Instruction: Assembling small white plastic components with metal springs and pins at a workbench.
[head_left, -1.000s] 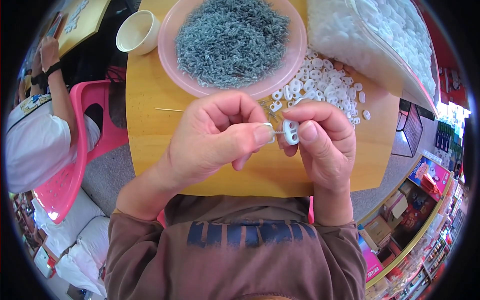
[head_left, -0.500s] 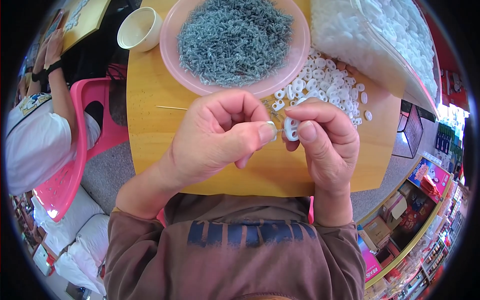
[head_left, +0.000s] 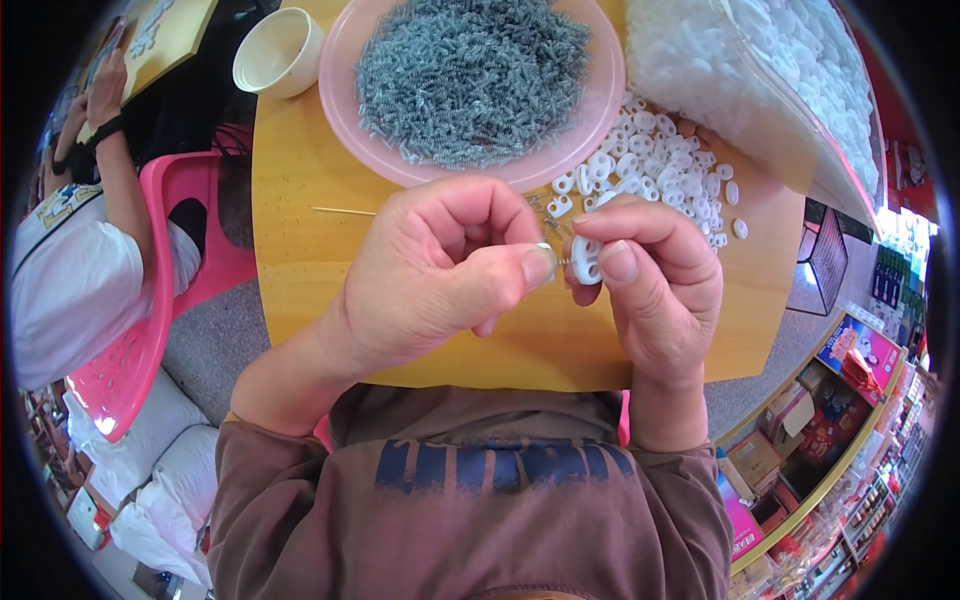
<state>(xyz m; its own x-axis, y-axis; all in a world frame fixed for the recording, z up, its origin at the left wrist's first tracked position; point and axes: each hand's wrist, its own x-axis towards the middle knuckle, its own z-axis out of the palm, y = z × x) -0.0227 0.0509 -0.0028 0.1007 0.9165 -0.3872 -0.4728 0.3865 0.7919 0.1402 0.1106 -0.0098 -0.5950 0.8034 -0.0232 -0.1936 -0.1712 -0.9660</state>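
Note:
Above the near half of the table, my right hand pinches a white oval plastic piece with holes, like a cord lock part, between thumb and fingers. A small metal spring sticks out of its left side. My left hand is closed, thumb against forefinger, at the spring's other end. A thin white edge shows at that thumb tip; what it belongs to I cannot make out. Beyond the hands, a few loose springs and a heap of white plastic pieces lie on the wooden table.
A pink basin heaped with springs stands at the far middle, beside a white bowl. A large clear bag of white pieces leans at far right. A thin stick lies left. Another person sits on a pink chair at left.
Both my hands have shifted very slightly right, still pinching. A little less of the spring shows between them. The other person's hand at far left has moved a bit.

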